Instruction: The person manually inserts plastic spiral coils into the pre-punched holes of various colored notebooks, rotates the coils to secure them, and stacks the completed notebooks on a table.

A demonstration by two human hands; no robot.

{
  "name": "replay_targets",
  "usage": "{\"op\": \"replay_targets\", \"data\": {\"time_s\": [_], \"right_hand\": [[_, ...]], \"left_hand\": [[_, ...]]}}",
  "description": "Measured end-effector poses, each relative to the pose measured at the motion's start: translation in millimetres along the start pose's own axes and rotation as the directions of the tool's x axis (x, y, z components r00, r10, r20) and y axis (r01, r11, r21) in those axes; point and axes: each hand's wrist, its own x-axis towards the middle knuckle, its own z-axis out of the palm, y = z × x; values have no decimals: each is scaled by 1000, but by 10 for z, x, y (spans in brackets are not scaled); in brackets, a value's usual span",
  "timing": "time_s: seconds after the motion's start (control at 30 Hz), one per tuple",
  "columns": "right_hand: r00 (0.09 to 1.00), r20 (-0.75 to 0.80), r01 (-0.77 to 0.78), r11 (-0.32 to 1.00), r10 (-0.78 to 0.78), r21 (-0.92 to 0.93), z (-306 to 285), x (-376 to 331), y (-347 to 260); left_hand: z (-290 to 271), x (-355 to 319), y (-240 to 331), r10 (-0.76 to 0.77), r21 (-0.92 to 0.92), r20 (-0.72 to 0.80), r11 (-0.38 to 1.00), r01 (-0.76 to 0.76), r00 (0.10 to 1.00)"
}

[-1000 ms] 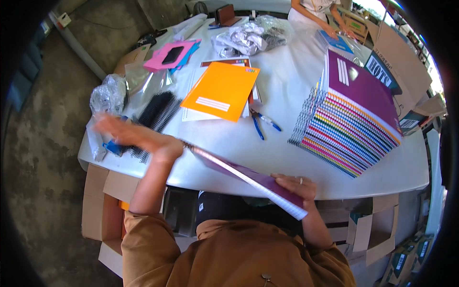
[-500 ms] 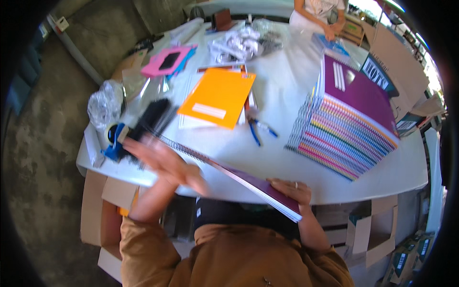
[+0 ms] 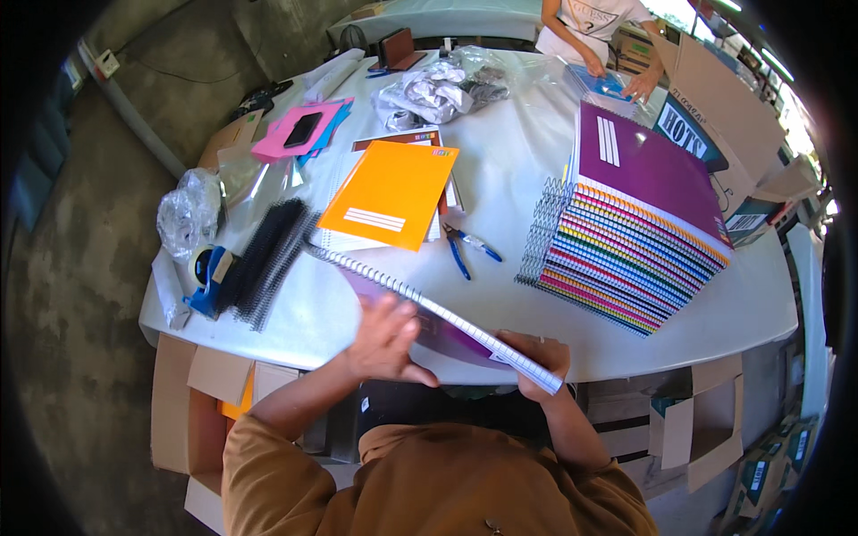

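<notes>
A spiral-bound notebook [image 3: 460, 323] with a purple cover stands tilted on edge at the table's front. Its white pages show along the top and its coil runs up to the left. My right hand [image 3: 542, 359] grips its lower right end, with the fingers over the far side. Beside the cover, my left hand [image 3: 384, 338] is slightly blurred, its fingers spread and thumb apart. Whether it touches the cover I cannot tell. Black plastic binding coils [image 3: 261, 263] lie past the coil end. Farther right rises a tall stack of spiral notebooks [image 3: 639, 228] topped with purple.
An orange notebook [image 3: 389, 192] lies on others mid-table, near blue-handled pliers [image 3: 466, 248]. At left are a blue tape dispenser [image 3: 209, 284] and crumpled clear plastic [image 3: 189, 214]. A phone [image 3: 304, 130] rests on pink sheets. Another person's hands [image 3: 639, 85] handle something blue. Open cardboard boxes [image 3: 174, 406] stand below.
My left hand has moved right and down, away from the coil end. The notebook has been tipped so its page edges face up. My right hand still grips its end.
</notes>
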Motion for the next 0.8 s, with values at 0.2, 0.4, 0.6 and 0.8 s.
{"op": "replay_targets", "data": {"time_s": [0.2, 0.4, 0.6, 0.8], "right_hand": [[931, -82, -274, 828, 356, 489, 115, 157, -260], [961, 27, -275, 933, 276, 230, -57, 133, -295], [998, 3, 64, 998, -64, 12, -183, 122, -185], [975, 49, 215, 975, -218, 54, -89, 127, -223]], "left_hand": [[-252, 1232, -435, -211, 127, 44, 971, 204, 976], [-293, 1416, -607, -24, 353, -325, 924, 145, 945], [167, 608, -126, -7, 89, -202, 996, 25, 979], [60, 540, 52, -132, 227, -122, 961, 157, 984]]}}
